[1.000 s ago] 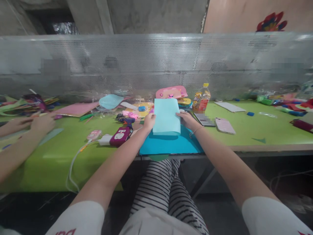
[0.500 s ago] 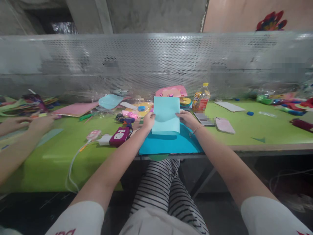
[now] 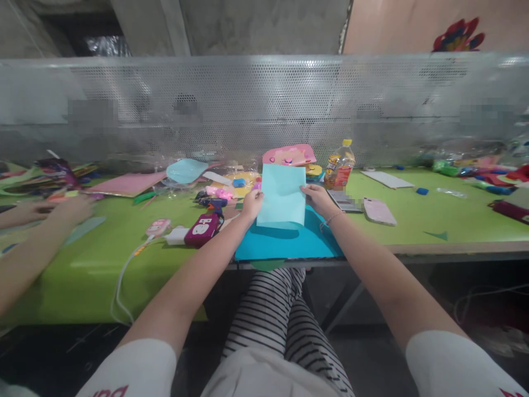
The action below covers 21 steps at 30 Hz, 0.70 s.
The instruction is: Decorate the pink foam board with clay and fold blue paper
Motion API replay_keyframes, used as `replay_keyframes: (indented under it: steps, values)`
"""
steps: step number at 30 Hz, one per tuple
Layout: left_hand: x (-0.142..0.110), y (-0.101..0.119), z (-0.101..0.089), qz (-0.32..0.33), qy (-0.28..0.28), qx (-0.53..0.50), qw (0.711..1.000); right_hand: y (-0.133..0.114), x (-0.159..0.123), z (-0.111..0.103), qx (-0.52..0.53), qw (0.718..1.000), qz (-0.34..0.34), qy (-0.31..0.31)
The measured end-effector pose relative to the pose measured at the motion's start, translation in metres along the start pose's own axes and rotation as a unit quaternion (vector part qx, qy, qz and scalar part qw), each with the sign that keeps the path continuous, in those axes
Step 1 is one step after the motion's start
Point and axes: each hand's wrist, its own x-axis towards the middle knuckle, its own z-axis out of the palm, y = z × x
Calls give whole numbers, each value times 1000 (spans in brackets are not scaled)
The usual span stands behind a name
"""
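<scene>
Between my two hands is a light turquoise sheet, which looks like paper or thin foam; I cannot tell which. My left hand pinches its left edge, and my right hand grips the right edge with fingers closed. The sheet is raised and tilted, its lower edge slightly curled. Beneath it a larger blue sheet lies at the table's front edge. Behind stands a pink rounded piece with small decorations.
A bottle with a yellow cap, a pink phone and a white card lie to the right. On the left are a purple case, a glue gun and a white cable. A co-worker's hands work at far left.
The turquoise sheet has shifted very slightly to the right with both hands still on it. At far left the co-worker's hands have moved a little.
</scene>
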Motion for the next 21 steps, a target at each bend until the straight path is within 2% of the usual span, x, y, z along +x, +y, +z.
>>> replay_keyframes:
  steps: [4, 11, 21]
  values:
    - [0, 0, 0, -3, 1, 5, 1000, 1, 1, 0, 6, 1000, 1, 17]
    - [2, -6, -4, -14, 47, 16, 999, -6, 1, -5, 36, 996, -23, 80]
    - [3, -5, -4, -20, 56, 10, 998, -8, 3, -5, 42, 995, -20, 84]
